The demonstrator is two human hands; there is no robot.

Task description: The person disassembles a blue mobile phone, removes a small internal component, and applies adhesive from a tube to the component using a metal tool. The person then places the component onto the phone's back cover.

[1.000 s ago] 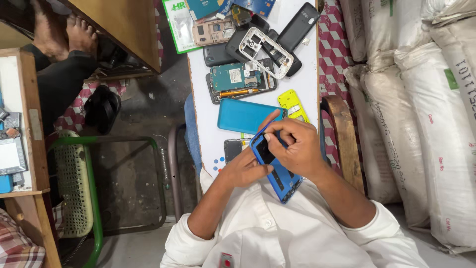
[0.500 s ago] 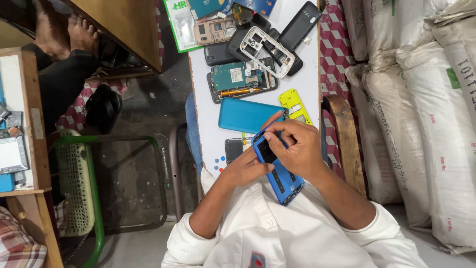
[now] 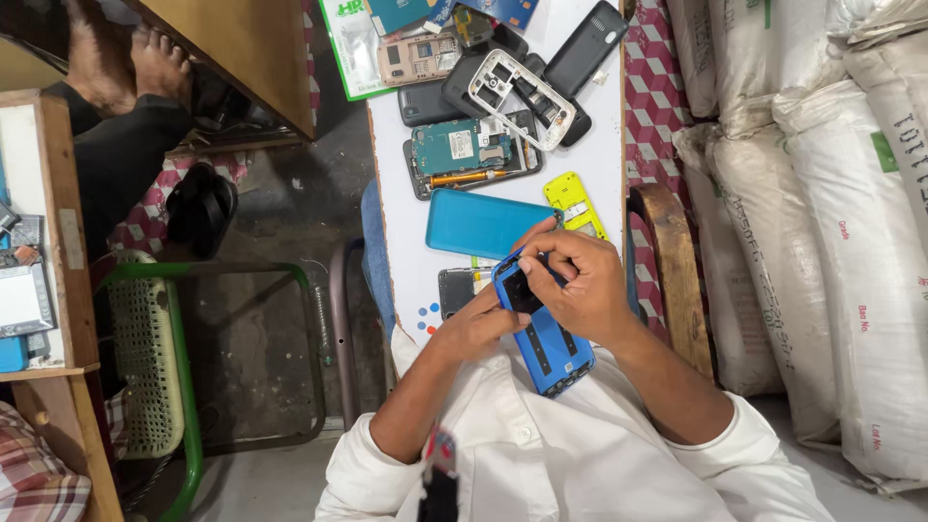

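a blue phone is held over the near edge of the white table, cradled from below by the left hand while the right hand is curled over its upper end, fingertips pressed at a dark part there. just beyond lie a teal cover, a yellow keypad frame, a bared circuit board, a white frame and dark shells. the phone is judged partly opened, with its upper part not yet freed; how much is left cannot be told.
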